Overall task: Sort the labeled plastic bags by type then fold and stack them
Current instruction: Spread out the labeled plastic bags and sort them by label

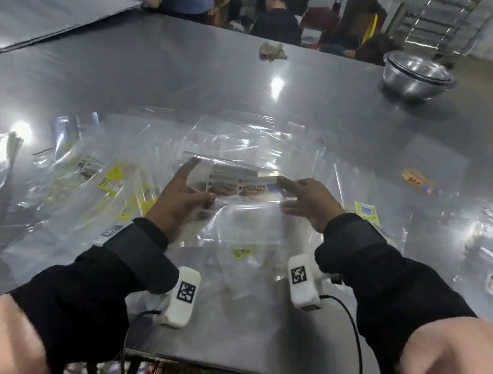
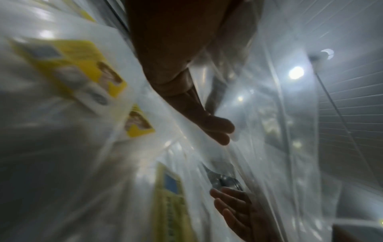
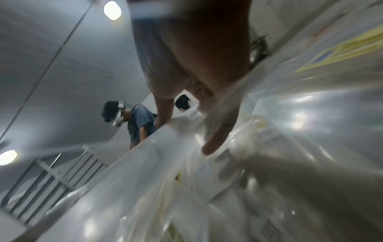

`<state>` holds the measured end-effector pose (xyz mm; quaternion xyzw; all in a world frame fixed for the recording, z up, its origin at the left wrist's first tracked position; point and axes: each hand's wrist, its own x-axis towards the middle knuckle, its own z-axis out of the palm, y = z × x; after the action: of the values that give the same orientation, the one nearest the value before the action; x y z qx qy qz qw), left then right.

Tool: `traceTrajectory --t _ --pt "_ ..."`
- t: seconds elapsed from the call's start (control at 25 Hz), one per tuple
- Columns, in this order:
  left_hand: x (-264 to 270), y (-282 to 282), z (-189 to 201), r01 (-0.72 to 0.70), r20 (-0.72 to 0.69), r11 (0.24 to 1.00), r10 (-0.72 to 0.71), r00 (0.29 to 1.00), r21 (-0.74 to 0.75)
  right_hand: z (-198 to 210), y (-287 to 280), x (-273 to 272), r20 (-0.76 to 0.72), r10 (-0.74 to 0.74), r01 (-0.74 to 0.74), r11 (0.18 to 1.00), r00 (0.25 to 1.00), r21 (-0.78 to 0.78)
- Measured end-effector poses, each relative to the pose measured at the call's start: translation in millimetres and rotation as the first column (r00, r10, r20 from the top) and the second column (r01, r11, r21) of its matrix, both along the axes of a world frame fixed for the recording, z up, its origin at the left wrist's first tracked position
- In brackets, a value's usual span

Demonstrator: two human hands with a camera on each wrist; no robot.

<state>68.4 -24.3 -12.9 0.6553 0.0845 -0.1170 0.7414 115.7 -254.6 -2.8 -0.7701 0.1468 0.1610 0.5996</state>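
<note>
**Squaring a small bundle**

Amid the loose bags (image 1: 105, 178) on the table (image 1: 284, 96), the bundle (image 1: 235, 186) sat between both hands. The left hand (image 1: 181, 198) pinched its near corner; the right hand (image 1: 307, 200) lay spread, fingers straight. Aligning edges before folding seemed wise.

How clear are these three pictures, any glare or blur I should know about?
Head view: bright lamp glare on the steel table, and the clear bags shine; the forearms are smeared. Left wrist view: the yellow labels are motion-blurred, so unreadable. Right wrist view: plastic streaks heavily, strong wide-angle bending.
</note>
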Motion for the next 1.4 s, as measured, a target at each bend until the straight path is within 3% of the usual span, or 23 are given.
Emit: traceTrajectory --t 0.08,0.16,0.32,0.44,0.56,0.68,0.76,0.84,0.96,1.08,1.2,1.28,1.4 --pt "3 -18 15 0.073 0.028 0.997 -0.073 0.997 0.006 9 -20 -9 -0.020 0.001 0.003 0.975 1.000 0.221" --pt "6 -44 30 0.140 0.038 0.990 -0.140 0.989 0.015 17 -50 -19 0.027 -0.043 0.031 0.940 0.999 0.341" --pt "21 -124 57 0.242 0.044 0.969 -0.244 0.969 0.057 38 -129 -37 0.090 -0.236 0.182 0.900 0.968 0.396" --pt "31 -214 83 0.399 0.049 0.915 -0.402 0.915 0.055 57 -210 -54 0.101 -0.393 0.333 0.869 0.914 0.367" --pt "41 -304 105 0.534 0.063 0.845 -0.535 0.842 0.039 82 -286 -68 0.211 -0.514 0.459 0.850 0.832 0.259" --pt "47 -390 117 0.562 0.174 0.827 -0.558 0.811 0.030 109 -354 -100 0.338 -0.664 0.545 0.744 0.666 0.386" --pt "40 -435 108 0.559 0.211 0.829 -0.551 0.808 0.024 104 -385 -127 0.357 -0.718 0.586 0.695 0.597 0.417" --pt "26 -468 74 0.549 0.124 0.830 -0.557 0.821 0.098 69 -404 -151 0.265 -0.749 0.686 0.662 0.607 0.301" --pt "4 -491 11 0.589 -0.144 0.771 -0.572 0.807 0.242 -3 -417 -169 0.070 -0.774 0.775 0.632 0.629 0.015" --pt "-4 -499 -27 0.586 -0.206 0.715 -0.553 0.808 0.381 -43 -424 -173 0.018 -0.791 0.790 0.609 0.611 -0.071" --pt "-2 -498 -34 0.597 -0.206 0.621 -0.585 0.784 0.508 -42 -422 -177 0.052 -0.802 0.802 0.590 0.596 -0.089" --pt "0 -495 -32 0.622 -0.222 0.580 -0.613 0.759 0.525 -32 -421 -179 0.071 -0.730 0.727 0.657 0.679 -0.201" --pt "-5 -483 -23 0.630 -0.203 0.593 -0.627 0.752 0.502 -17 -417 -181 0.065 -0.660 0.638 0.690 0.749 -0.342"
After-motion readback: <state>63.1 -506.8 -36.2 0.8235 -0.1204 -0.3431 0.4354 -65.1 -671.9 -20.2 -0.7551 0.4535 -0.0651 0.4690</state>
